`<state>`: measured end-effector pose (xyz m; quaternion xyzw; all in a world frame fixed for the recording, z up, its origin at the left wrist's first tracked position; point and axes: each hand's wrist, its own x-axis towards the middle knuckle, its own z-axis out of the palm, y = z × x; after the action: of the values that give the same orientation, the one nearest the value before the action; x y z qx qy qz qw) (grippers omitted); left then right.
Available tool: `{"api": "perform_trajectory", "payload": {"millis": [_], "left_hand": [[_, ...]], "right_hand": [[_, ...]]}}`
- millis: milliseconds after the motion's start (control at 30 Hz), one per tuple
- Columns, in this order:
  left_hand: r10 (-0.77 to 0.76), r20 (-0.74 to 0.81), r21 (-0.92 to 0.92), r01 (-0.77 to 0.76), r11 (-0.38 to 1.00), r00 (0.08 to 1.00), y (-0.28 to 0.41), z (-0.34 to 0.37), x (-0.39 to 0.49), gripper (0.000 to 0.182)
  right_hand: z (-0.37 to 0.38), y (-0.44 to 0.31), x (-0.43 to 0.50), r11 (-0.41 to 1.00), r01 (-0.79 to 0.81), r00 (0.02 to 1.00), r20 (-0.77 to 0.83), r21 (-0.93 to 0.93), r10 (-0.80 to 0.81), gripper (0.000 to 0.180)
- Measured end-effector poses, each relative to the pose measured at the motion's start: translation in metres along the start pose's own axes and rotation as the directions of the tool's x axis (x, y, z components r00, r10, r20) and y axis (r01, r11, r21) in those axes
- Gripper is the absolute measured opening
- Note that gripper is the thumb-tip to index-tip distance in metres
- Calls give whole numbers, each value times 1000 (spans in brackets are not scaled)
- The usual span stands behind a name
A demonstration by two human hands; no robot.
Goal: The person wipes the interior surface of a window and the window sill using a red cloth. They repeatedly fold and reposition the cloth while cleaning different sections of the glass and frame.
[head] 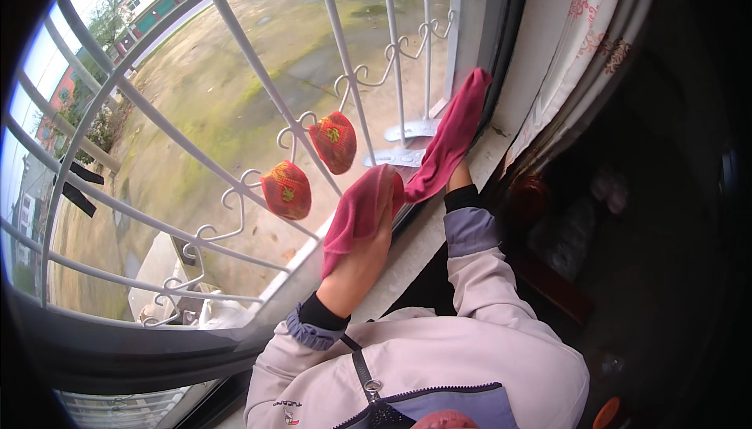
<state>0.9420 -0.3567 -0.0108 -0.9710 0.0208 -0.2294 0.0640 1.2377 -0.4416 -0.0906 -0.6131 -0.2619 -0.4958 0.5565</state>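
Dark pink-red cloth, which looks like a pair of socks, is at both my hands in front of a window. One sock [359, 208] drapes over the fingers of my left hand [365, 261], which grips it. The other sock [449, 132] stretches up and to the right, its tip near the dark window frame. My right hand [459, 176] is at this sock's lower side; the cloth hides most of its fingers. Where the two pieces meet, I cannot tell if they touch. Just beyond them lie two pale insoles [413, 130] by the white bars.
A white metal window grille [258, 73] with scrollwork stands ahead. Two red patterned fabric pieces [333, 143] sit against its bars. Black strips [82, 187] hang at far left. To the right are a pale curtain [578, 47] and the stone sill [493, 141]. Bare ground lies outside.
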Motion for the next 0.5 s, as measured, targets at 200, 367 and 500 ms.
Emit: {"api": "perform_trajectory", "payload": {"millis": [200,367,500], "left_hand": [[-20,100,-258,46,965,995,-3,13,-35,71],[-118,105,-324,146,935,988,-16,14,-117,60],[-189,-119,-144,172,975,975,-34,5,-187,38]], "right_hand": [[-25,-55,-100,983,-185,979,82,-6,185,55],[-42,-182,-156,990,-33,946,324,134,-13,52],[-45,-249,-165,939,102,853,457,328,-253,49]]}}
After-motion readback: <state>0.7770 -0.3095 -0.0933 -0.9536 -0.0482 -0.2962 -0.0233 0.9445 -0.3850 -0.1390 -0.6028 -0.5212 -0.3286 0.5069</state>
